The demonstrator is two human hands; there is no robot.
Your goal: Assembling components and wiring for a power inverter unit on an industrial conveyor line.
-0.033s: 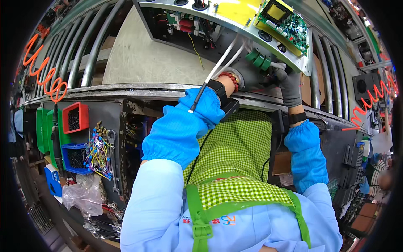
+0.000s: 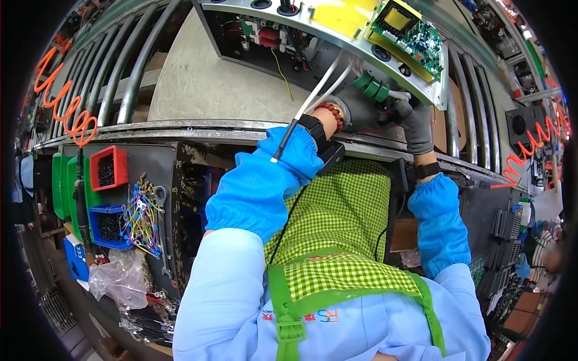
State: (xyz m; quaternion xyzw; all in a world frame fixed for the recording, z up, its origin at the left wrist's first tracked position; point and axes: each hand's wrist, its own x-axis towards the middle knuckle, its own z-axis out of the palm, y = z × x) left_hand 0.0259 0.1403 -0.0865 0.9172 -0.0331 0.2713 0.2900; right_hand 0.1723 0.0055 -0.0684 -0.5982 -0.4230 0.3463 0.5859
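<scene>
A metal equipment chassis (image 2: 337, 33) stands at the far side, with a green circuit board (image 2: 412, 45) on its right top. My left hand (image 2: 328, 120) reaches beneath its front edge, the wrist ringed by a red bead bracelet. Two white cables (image 2: 319, 90) cross over that wrist, one ending in a black sleeve on my forearm; the left fingers are hidden. My right hand (image 2: 415, 126), in a grey glove, is curled beside the green rings (image 2: 371, 88) under the chassis's right part. A pale cable end (image 2: 398, 95) sits at its fingertips. What the fingers grip is too dark to make out.
A yellow-green wire (image 2: 283, 75) hangs from the open chassis. Metal rollers (image 2: 135, 66) flank the worktop. At left are a red bin (image 2: 109, 168), a blue bin (image 2: 109, 227), bundled terminal wires (image 2: 143, 216) and a wrench (image 2: 161, 231). Orange coiled hoses (image 2: 66, 108) hang at both sides.
</scene>
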